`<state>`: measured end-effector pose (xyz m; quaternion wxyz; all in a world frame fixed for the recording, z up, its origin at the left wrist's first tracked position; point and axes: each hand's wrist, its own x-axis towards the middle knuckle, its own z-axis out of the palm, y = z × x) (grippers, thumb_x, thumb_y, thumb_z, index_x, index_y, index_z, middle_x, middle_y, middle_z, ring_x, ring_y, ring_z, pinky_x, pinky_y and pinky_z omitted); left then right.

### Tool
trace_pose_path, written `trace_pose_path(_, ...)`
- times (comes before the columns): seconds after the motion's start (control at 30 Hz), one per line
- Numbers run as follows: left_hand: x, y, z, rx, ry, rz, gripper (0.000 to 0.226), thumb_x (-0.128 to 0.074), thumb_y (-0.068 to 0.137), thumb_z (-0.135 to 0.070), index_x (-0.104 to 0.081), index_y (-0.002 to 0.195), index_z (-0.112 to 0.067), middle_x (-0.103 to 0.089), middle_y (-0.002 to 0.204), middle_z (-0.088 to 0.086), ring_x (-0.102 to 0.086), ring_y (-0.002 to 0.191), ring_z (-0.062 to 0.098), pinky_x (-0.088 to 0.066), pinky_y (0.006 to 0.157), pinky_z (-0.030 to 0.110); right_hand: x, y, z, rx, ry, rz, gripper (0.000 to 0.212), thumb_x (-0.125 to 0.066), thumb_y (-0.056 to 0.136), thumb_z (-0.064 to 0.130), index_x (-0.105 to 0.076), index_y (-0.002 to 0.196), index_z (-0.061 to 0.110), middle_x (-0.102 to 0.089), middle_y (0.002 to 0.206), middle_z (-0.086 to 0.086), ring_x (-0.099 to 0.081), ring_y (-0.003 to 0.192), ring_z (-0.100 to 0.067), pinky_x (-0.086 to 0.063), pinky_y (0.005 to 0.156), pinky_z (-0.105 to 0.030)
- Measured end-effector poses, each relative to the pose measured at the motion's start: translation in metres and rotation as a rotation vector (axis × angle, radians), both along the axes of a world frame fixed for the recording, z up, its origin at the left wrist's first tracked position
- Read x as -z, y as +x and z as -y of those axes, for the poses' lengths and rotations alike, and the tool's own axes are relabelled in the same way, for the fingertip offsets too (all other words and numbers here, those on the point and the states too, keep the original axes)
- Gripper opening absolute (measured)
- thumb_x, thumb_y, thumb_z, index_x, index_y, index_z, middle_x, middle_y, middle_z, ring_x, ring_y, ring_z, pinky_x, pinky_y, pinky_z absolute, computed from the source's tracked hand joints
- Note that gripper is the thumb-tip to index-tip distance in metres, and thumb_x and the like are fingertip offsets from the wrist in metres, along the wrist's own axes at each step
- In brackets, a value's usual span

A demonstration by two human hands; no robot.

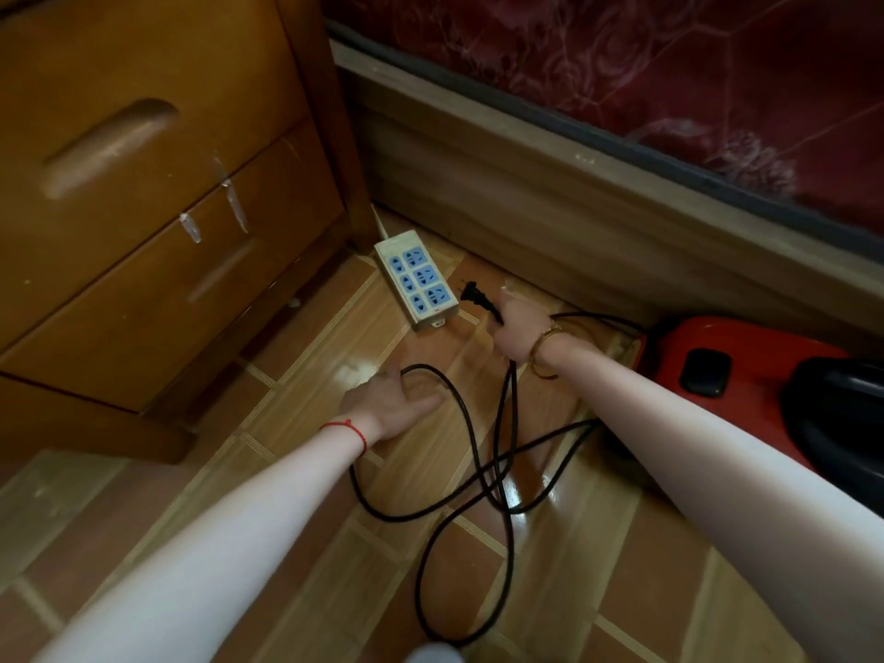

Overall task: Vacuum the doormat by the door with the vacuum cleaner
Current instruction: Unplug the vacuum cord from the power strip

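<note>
Glossy brown floor tiles (306, 471) with pale grout lines fill the lower half of the frame. A wooden drawer cabinet (143, 193) takes the upper left, and a wooden bed frame (550, 184) runs diagonally from top centre to the right edge, with a dark red patterned mattress (646, 64) above it.

In the corner where cabinet and bed frame meet, a white power strip (417, 279) with blue sockets lies flat on the tiles; no writing on it can be read. The right hand (519, 327), just right of the strip, grips the black plug (478, 299), fingers curled round its base, prongs pointing toward the strip but not touching it. A gold bangle (543, 346) sits on that wrist.

The left hand (392, 404), with a red string bracelet (347, 429) at the wrist, reaches down at centre frame, fingers loosely bent over a loop of the black cord (497, 471); whether they clamp it I cannot tell. The cord sprawls in crossing loops over the open tiles at lower centre.

The vacuum cleaner (746, 370), red with black parts, sits at the right edge against the bed frame, no brand visible.
</note>
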<state>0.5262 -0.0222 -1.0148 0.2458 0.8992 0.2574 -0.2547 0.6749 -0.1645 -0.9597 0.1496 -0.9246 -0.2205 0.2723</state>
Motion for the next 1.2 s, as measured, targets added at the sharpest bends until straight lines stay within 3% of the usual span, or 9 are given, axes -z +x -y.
trace_pose_path(0.1, -0.005, -0.010, 0.016, -0.035, -0.082, 0.005, 0.135, -0.050, 0.052, -0.093, 0.000, 0.153, -0.019, -0.023, 0.157, 0.010, -0.036, 0.137, 0.030, -0.042, 0.105, 0.045, 0.003, -0.007, 0.014, 0.074, 0.053, -0.037, 0.023, -0.040, 0.097, 0.011, -0.052, 0.116, 0.006, -0.065, 0.103, -0.014, -0.064, 0.084, -0.027, -0.044, 0.051, -0.026)
trace_pose_path(0.2, -0.013, -0.013, 0.041, 0.057, -0.025, 0.090, 0.149, -0.055, 0.044, -0.094, 0.025, 0.148, -0.023, -0.002, 0.161, 0.009, -0.011, 0.146, 0.031, -0.023, 0.115, 0.056, 0.003, -0.012, 0.026, 0.167, 0.109, -0.058, 0.012, -0.040, 0.096, 0.007, -0.049, 0.104, 0.008, -0.065, 0.101, -0.015, -0.064, 0.080, -0.030, -0.051, 0.055, -0.033)
trace_pose_path(0.37, -0.024, -0.017, 0.094, 0.273, 0.154, 0.121, 0.147, -0.051, 0.049, -0.095, 0.023, 0.149, -0.017, -0.014, 0.157, 0.011, -0.020, 0.142, 0.032, -0.024, 0.111, 0.054, 0.002, -0.017, 0.041, 0.250, 0.161, -0.125, 0.015, -0.036, 0.099, 0.010, -0.048, 0.108, 0.005, -0.066, 0.099, -0.020, -0.068, 0.069, -0.029, -0.048, 0.045, -0.025)
trace_pose_path(0.47, -0.021, -0.021, 0.118, 0.332, 0.186, 0.118, 0.147, -0.052, 0.050, -0.093, 0.024, 0.149, -0.015, -0.018, 0.154, 0.010, -0.025, 0.137, 0.032, -0.027, 0.110, 0.053, 0.002, -0.018, 0.047, 0.264, 0.170, -0.139, 0.018, -0.036, 0.101, 0.013, -0.047, 0.112, 0.004, -0.067, 0.098, -0.020, -0.068, 0.068, -0.029, -0.052, 0.049, -0.028)
trace_pose_path(0.63, -0.003, -0.032, 0.142, 0.237, 0.326, 0.183, 0.149, -0.059, 0.053, -0.087, 0.027, 0.147, -0.011, -0.029, 0.145, 0.009, -0.035, 0.127, 0.028, -0.035, 0.101, 0.045, 0.004, -0.021, 0.053, 0.261, 0.181, -0.145, 0.019, -0.036, 0.101, 0.014, -0.047, 0.111, 0.003, -0.068, 0.095, -0.021, -0.070, 0.070, -0.032, -0.060, 0.060, -0.038)
trace_pose_path(0.73, 0.005, -0.034, 0.150, 0.178, 0.384, 0.169, 0.146, -0.064, 0.058, -0.080, 0.027, 0.147, -0.008, -0.034, 0.139, 0.009, -0.039, 0.122, 0.026, -0.038, 0.097, 0.042, 0.004, -0.026, 0.055, 0.261, 0.199, -0.158, 0.014, -0.035, 0.101, 0.014, -0.046, 0.106, 0.006, -0.068, 0.093, -0.021, -0.067, 0.063, -0.029, -0.058, 0.055, -0.034)
trace_pose_path(0.9, 0.018, -0.035, 0.146, -0.026, 0.166, 0.179, 0.135, -0.075, 0.065, -0.061, 0.018, 0.150, -0.012, -0.037, 0.142, 0.009, -0.044, 0.125, 0.025, -0.041, 0.100, 0.036, 0.002, -0.028, 0.060, 0.223, 0.218, -0.154, 0.013, -0.035, 0.101, 0.013, -0.046, 0.100, 0.007, -0.069, 0.092, -0.021, -0.070, 0.067, -0.029, -0.057, 0.057, -0.030)
trace_pose_path(1.03, 0.020, -0.029, 0.144, -0.049, 0.019, 0.198, 0.108, -0.078, 0.076, -0.032, 0.000, 0.150, -0.016, -0.053, 0.131, 0.009, -0.063, 0.103, 0.025, -0.054, 0.076, 0.031, 0.001, -0.026, 0.069, 0.242, 0.199, -0.100, 0.012, -0.038, 0.100, 0.012, -0.048, 0.102, 0.006, -0.060, 0.090, -0.011, -0.057, 0.055, -0.012, -0.037, 0.037, -0.009)
trace_pose_path(1.2, 0.016, -0.031, 0.142, -0.027, 0.027, 0.195, 0.089, -0.079, 0.076, -0.030, -0.017, 0.137, -0.012, -0.064, 0.103, 0.006, -0.067, 0.080, 0.024, -0.050, 0.056, 0.032, 0.001, -0.029, 0.076, 0.221, 0.158, -0.072, 0.011, -0.040, 0.098, 0.008, -0.050, 0.103, 0.007, -0.061, 0.092, -0.010, -0.059, 0.071, -0.019, -0.035, 0.042, -0.014)
